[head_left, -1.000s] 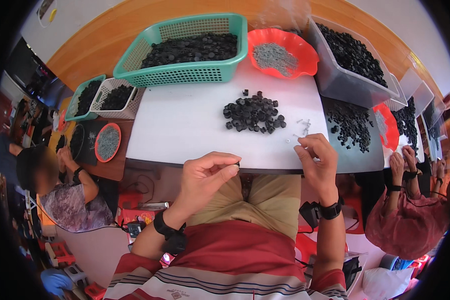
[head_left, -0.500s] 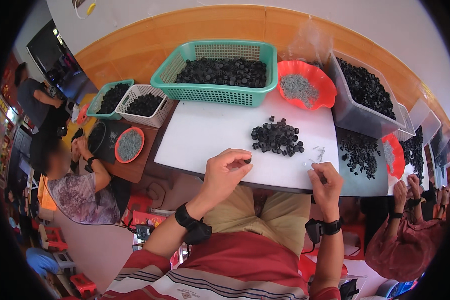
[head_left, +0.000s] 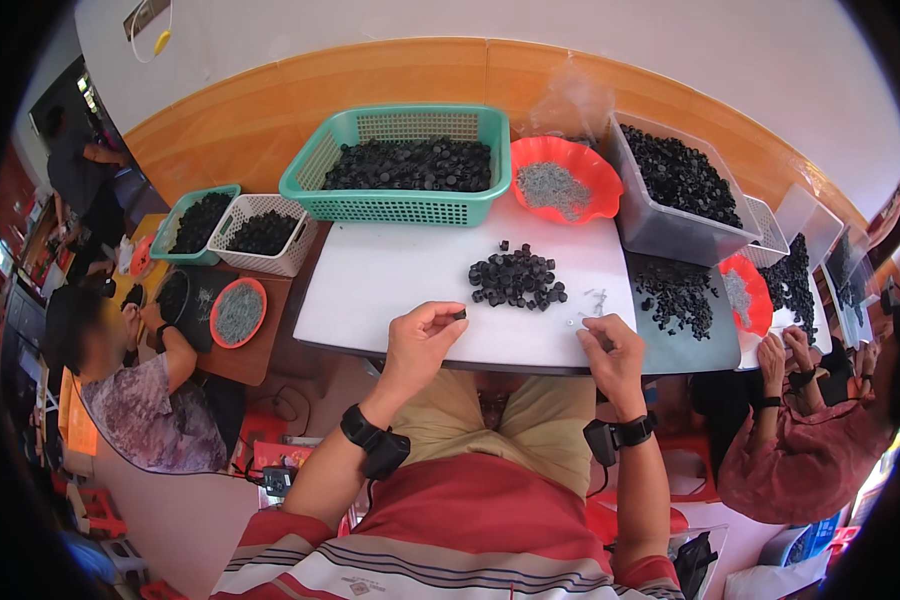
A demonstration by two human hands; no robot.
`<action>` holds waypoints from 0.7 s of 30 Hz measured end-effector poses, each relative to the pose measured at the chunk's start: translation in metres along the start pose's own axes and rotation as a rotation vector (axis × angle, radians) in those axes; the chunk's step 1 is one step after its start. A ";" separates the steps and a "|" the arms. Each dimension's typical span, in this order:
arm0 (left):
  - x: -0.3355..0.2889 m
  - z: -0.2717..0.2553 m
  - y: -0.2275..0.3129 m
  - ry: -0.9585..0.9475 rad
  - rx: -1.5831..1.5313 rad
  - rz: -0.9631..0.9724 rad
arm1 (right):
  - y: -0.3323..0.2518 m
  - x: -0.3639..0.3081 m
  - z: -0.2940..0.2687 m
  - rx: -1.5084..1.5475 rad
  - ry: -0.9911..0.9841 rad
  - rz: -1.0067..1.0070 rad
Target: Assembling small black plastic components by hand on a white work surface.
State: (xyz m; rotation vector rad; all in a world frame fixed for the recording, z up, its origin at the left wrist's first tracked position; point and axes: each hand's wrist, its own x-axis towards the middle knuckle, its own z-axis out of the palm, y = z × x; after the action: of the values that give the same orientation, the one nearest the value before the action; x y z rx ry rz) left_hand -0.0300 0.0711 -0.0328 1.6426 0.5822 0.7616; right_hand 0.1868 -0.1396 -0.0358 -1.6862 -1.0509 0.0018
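My left hand (head_left: 420, 343) is closed in a pinch on a small round black plastic cap (head_left: 460, 314) above the front part of the white tabletop (head_left: 370, 290). My right hand (head_left: 615, 358) hovers by the table's front edge, thumb and forefinger together; anything between them is too small to make out. Just beyond its fingertips lie a few loose silver screws (head_left: 596, 298). A heap of similar black caps (head_left: 517, 277) rests on the white surface, between and beyond both hands.
Behind the heap stand a green basket (head_left: 395, 212) of black parts, a red scalloped bowl (head_left: 602, 200) of screws and a grey plastic bin (head_left: 670, 238) of black parts. People work at both sides, with a white basket (head_left: 290, 250) and more parts on the left.
The whole view has shifted, so the table appears further left. My right hand has come slightly closer to the loose screws. My left hand still pinches the black cap.
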 end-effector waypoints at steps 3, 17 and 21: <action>0.001 0.001 -0.001 0.001 -0.006 0.022 | 0.000 0.000 0.000 0.003 0.002 0.007; 0.000 0.002 0.002 0.008 0.047 0.009 | -0.007 0.000 -0.003 -0.013 -0.007 0.082; 0.003 0.002 0.001 0.014 0.064 0.016 | -0.008 0.001 -0.004 0.000 -0.002 0.093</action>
State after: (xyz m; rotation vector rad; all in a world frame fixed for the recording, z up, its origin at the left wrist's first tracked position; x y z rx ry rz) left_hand -0.0268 0.0713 -0.0313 1.7041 0.6098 0.7741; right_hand 0.1843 -0.1424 -0.0274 -1.7341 -0.9731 0.0631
